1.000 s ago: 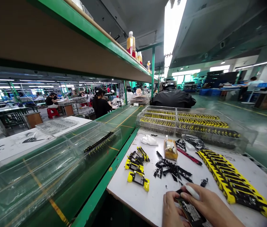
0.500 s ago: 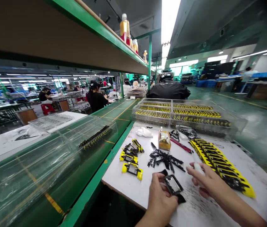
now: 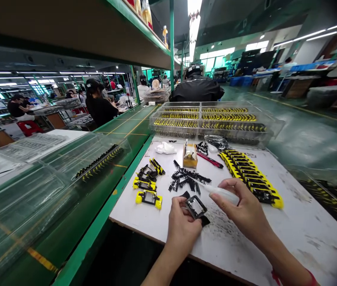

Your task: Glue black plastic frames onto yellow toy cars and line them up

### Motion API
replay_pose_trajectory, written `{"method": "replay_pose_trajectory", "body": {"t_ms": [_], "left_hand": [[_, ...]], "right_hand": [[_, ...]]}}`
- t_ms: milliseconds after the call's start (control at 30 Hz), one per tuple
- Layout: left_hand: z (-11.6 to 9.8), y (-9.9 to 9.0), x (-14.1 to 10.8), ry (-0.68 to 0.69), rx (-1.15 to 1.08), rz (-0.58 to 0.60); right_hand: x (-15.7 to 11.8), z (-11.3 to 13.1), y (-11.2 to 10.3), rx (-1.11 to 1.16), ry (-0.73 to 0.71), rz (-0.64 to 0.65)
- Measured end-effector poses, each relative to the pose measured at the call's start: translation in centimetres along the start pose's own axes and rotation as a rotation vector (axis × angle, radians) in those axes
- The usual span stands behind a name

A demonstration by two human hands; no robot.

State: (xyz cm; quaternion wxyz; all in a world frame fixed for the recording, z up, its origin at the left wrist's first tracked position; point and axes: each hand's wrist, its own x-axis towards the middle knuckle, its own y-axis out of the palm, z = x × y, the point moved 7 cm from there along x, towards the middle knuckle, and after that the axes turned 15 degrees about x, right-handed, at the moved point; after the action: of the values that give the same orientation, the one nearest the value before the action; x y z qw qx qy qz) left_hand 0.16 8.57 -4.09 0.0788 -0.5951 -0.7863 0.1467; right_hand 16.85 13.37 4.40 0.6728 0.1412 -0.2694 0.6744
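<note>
My left hand is closed on a black rectangular plastic frame with dark flaps at both ends, tilted above the white table. In my right hand is a whitish squeeze bottle, its thin tip pointing left over a pile of small black plastic parts. The tip is apart from the frame. Left of the pile lie several yellow-and-black frames. A long row of yellow-and-black pieces lies to the right of my right hand.
Behind the pile stand a small box, a red pen-like tool and a crumpled white wad. Clear trays of yellow-black pieces line the table's back. A green conveyor with clear trays runs left. A person in black sits ahead.
My right hand has turned the squeeze bottle so that its tip points left, over the black parts. The view has shifted right and down. My left hand still holds the frame.
</note>
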Motion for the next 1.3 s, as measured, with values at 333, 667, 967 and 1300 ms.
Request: {"method": "replay_pose_trajectory", "body": {"t_ms": [333, 667, 967, 1300], "left_hand": [[0.3, 0.0, 0.1, -0.007, 0.062, -0.036], [0.4, 0.1, 0.0, 0.008, 0.089, 0.023], [0.4, 0.0, -0.1, 0.01, 0.071, 0.035], [0.3, 0.0, 0.1, -0.007, 0.064, 0.057]], "right_hand": [[-1.9, 0.5, 0.4, -0.144, -0.137, 0.075], [-2.1, 0.3, 1.9, -0.144, -0.177, 0.141], [-2.1, 0.3, 2.2, -0.157, -0.187, 0.16], [-2.2, 0.4, 2.4, -0.155, -0.221, 0.162]]}}
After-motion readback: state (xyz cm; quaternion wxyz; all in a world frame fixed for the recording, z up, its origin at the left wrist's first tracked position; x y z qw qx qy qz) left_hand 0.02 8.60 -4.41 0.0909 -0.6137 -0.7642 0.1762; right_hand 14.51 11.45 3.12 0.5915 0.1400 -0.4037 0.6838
